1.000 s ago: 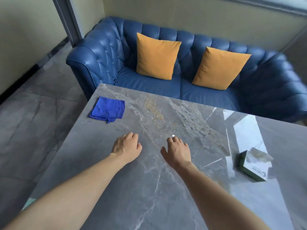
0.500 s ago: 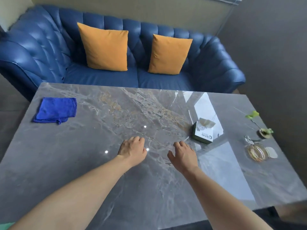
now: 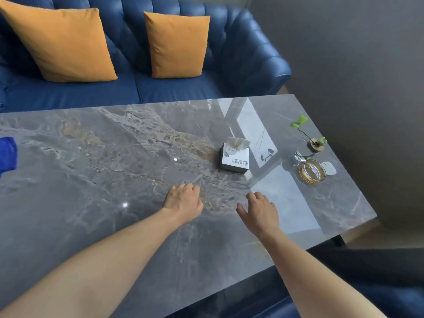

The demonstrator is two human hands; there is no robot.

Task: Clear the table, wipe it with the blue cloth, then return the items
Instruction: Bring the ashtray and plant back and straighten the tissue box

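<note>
Hands (image 3: 183, 199) (image 3: 260, 211) palm-down, empty, over grey table (image 3: 91, 180).

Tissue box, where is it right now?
The tissue box sits on the table, right of the middle, beyond the right hand, left of the glass ashtray.

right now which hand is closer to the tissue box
Right. The right hand lies just in front of the tissue box, slightly to its right; the left hand sits farther off, to its front-left.

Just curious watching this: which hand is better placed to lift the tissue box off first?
Probably the right hand: it hovers open nearest the white square tissue box; the left hand sits farther left.
</note>
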